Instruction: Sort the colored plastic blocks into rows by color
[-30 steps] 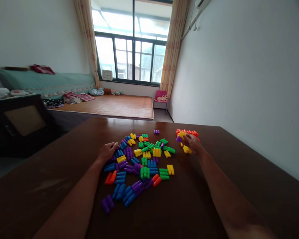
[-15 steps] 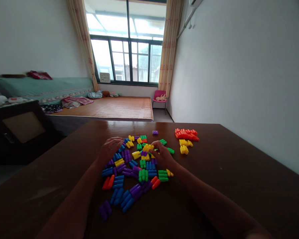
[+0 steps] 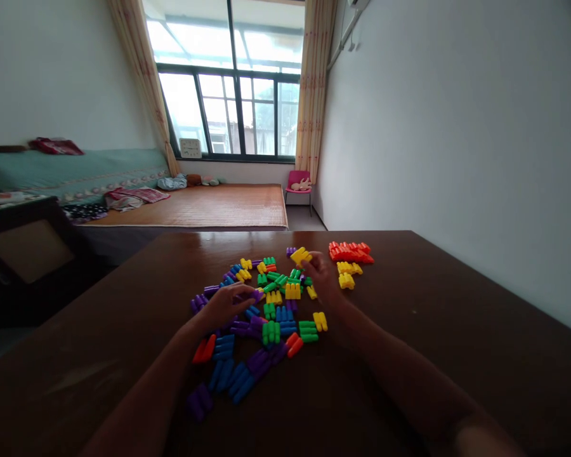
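My right hand (image 3: pixel 322 274) is raised over the far side of the pile, its fingers closed on a yellow building block (image 3: pixel 301 256) made of joined tubes. My left hand (image 3: pixel 229 301) reaches over the middle of the pile with a purple building block (image 3: pixel 257 296) pinched at its fingertips. Beneath and around the hands lie loose blocks, among them a yellow block (image 3: pixel 292 291), a green block (image 3: pixel 271 332), a blue block (image 3: pixel 224 346) and a red-orange block (image 3: pixel 294 344). Part of the pile is hidden by my left hand.
On the dark wooden table (image 3: pixel 409 381), a row of red-orange blocks (image 3: pixel 351 252) lies at the back right. Nearer me is a small group of yellow blocks (image 3: pixel 347 280). Beyond the table are a bed (image 3: pixel 228 203) and a pink chair (image 3: pixel 299 181).
My right hand has moved up and away from the pile with the yellow block. My left hand has come from the left side to the middle and now pinches a purple block. The view has shifted slightly.
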The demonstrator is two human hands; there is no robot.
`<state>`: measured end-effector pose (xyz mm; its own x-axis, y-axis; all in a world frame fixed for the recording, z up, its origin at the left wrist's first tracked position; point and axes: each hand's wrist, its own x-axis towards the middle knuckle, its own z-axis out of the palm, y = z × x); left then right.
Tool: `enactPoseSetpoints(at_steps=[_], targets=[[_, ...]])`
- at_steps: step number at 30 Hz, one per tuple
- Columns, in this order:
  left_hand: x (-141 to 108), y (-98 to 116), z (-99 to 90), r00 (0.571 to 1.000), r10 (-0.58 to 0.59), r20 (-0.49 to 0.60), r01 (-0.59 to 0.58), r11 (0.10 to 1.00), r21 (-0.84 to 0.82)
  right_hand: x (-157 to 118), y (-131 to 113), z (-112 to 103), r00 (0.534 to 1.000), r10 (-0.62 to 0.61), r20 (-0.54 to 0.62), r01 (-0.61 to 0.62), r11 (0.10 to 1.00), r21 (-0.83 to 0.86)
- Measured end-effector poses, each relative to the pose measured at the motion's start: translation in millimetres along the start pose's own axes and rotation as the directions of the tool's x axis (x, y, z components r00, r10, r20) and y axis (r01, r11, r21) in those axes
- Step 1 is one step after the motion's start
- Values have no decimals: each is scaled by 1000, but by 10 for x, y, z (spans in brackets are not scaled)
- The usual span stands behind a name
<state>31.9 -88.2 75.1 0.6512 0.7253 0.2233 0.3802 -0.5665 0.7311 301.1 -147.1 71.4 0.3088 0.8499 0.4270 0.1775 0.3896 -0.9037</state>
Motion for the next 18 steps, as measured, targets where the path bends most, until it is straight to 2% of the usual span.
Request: enactPoseSetpoints(at_steps=[2,4,6,8,9,11,14,16,18], targets=[[0,-129,-83,992,-35,-121,37,999,11,207,-14,-470,995,93,-29,-94,995,-42],[2,-237,-178,964,-70,-256,77,997,18,348,35,-1038,978,207,-28,-209,960,-186],[8,-311,-267,929,-99,-356,119,992,36,389,149,-1579,953,291,-82,-301,886,-354],[17,-368,-333,897,-126,-424,164,985,54,347,297,-1982,885,452,-109,-453,785,-423],[21,-398,-356,885,-137,-445,184,981,62,311,369,-2113,841,527,-121,-522,733,-437],[24,-470,-381,874,-148,-462,205,976,76,246,485,-2247,775,616,-142,-608,665,-434],[10,-592,-394,881,-170,-442,227,971,79,217,548,-2243,766,625,-152,-618,650,-443],[-7,-662,-403,879,-199,-434,244,969,50,240,516,-2188,815,558,-159,-545,643,-538],[-21,-708,-416,860,-230,-456,269,963,23,275,450,-2111,901,415,-125,-384,629,-676]])
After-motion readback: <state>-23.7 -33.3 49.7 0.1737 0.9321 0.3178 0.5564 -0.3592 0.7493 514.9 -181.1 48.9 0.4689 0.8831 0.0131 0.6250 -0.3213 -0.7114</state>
